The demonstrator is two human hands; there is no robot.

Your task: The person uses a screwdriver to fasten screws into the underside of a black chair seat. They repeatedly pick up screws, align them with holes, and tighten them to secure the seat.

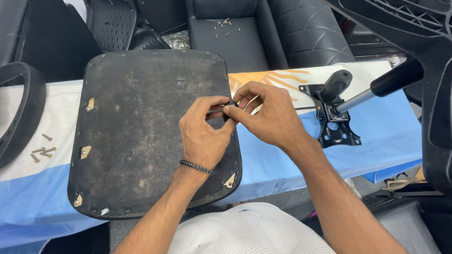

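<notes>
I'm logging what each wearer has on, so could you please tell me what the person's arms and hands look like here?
Both forearms are bare, with no sleeves reaching them and no gloves. The left hand has a dark braided bracelet round its wrist. The right hand shows no ring, watch or band. At the bottom edge, the person wears a white top with fine ribbed stripes.

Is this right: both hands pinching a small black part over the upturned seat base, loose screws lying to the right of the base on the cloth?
Not quite. In the head view the left hand and right hand do pinch the small black part over the seat base, but the loose screws lie to its left on the cloth.
</notes>
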